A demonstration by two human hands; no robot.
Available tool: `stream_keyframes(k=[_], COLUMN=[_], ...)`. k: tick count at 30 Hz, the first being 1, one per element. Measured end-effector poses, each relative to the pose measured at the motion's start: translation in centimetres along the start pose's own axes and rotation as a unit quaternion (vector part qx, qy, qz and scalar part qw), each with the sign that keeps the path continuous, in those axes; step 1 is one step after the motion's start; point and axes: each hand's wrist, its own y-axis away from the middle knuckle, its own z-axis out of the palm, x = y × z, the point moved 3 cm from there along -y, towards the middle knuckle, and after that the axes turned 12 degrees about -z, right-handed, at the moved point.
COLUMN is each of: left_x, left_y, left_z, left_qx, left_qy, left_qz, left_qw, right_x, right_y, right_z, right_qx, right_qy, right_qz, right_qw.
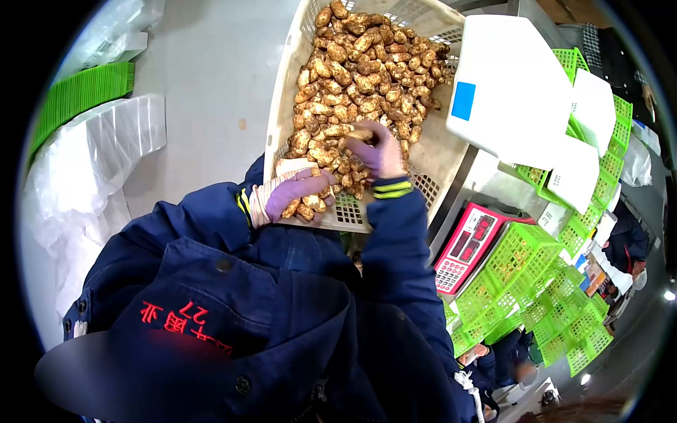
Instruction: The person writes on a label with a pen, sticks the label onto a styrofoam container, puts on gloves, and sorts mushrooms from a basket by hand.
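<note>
A large cream plastic crate (279, 106) holds a heap of brown, knobbly tubers (367, 67). My left hand (300, 194), in a purple glove, is at the crate's near left corner with its fingers curled round several tubers (305, 210). Over the near part of the heap is my right hand (377, 149), also gloved in purple, its fingers bent around a tuber (360, 134). Motion blurs the right fingertips a little. A pale cloth or paper piece (293, 166) lies beside the left hand inside the crate.
White foam boxes (511, 88) stand right of the crate. Below them is a red digital scale (467, 247), with green baskets (522, 261) beside it. Stacked green trays (81, 99) and clear plastic (92, 162) are at left. Other people (624, 236) are at the right.
</note>
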Motion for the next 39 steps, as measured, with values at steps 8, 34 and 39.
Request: stream_keyframes(k=[8,34,39], left_x=[0.7,0.1,-0.1], left_y=[0.0,0.7,1.2], left_z=[0.0,-0.3,-0.7], left_qx=[0.038,-0.098,-0.152], left_qy=[-0.168,-0.153,-0.166], left_qz=[-0.007,-0.054,-0.074], left_qw=[0.985,0.982,0.971], right_x=[-2.3,0.0,-3.4], right_y=[-0.9,0.1,-0.7], right_z=[3.7,4.1,8.7], right_qx=[-0.091,-0.191,-0.321], right_qy=[0.596,0.523,0.550], right_qz=[-0.039,-0.056,-0.049], right_qw=[0.797,0.829,0.769])
